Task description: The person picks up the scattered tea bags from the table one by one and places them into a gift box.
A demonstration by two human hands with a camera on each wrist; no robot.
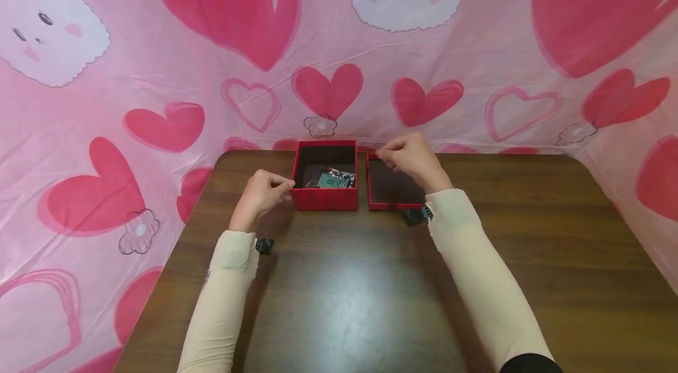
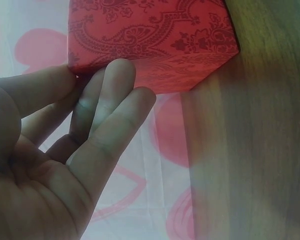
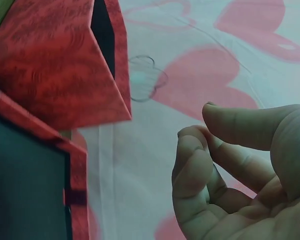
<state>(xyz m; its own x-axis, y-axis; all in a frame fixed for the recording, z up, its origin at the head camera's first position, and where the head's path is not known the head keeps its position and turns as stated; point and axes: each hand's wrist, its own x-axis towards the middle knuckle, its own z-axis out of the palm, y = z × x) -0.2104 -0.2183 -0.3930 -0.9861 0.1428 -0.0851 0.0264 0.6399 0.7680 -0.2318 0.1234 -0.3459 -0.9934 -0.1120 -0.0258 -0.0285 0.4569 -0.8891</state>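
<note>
A red patterned box [image 1: 325, 199] with a dark inside stands uncovered near the table's far edge. Inside it lie a green circuit board [image 1: 329, 180] and other small pieces too jumbled to tell apart. At the box's front left corner my left hand [image 1: 261, 196] pinches the edge between thumb and fingers; the left wrist view shows the thumb tip [image 2: 70, 75] against that corner. Beside the box on the right, its shallow red lid [image 1: 392, 206] lies with the dark inside facing up. Over the lid hovers my right hand [image 1: 410, 158], fingers loosely bent, thumb apart from them, holding nothing.
The brown wooden table [image 1: 339, 290] stretches in front of the box. Behind and at the sides hangs a pink cloth [image 1: 477, 37] printed with hearts. A small black camera sits at each wrist, over the cream sleeves [image 1: 477, 279].
</note>
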